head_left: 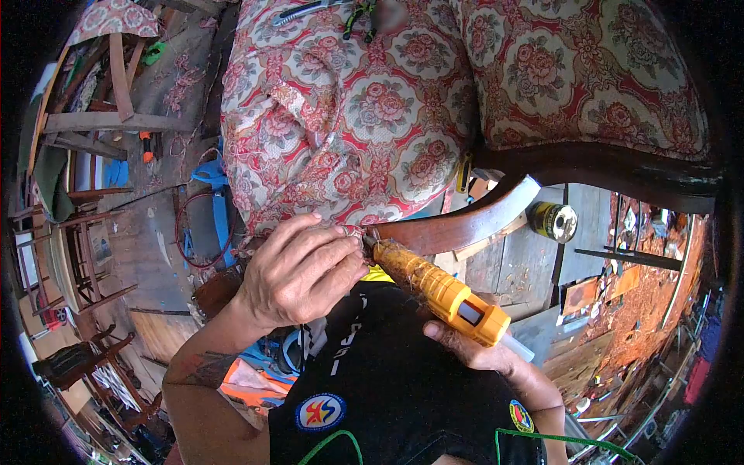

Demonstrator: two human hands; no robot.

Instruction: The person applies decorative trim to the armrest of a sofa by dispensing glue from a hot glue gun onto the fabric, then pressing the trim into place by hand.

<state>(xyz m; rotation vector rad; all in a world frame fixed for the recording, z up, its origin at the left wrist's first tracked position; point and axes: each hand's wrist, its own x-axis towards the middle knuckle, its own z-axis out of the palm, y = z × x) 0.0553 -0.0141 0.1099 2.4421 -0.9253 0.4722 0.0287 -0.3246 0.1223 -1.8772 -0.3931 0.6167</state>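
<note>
My left hand (298, 271) is bent over the lower edge of the floral fabric (376, 174), its fingers pressed together and pinching the cloth beside the wooden armrest. From the right, my right hand (477, 353) grips a yellow glue gun (434, 291) by its rear part; most of those fingers are hidden under it. A clear stick (518, 347) pokes out of its back end. The metal nozzle points up and left, right beside my left fingertips, near the end of the curved armrest (465, 225). Fibres cling to the gun's body.
A utility knife (306, 12) and pliers (360, 17) lie on the seat's far part. The floral backrest (581, 74) rises at upper right. A tin can (554, 222) stands beyond the armrest. Wooden frames (85, 263) stand at left, near a blue strap (219, 209) and red cord.
</note>
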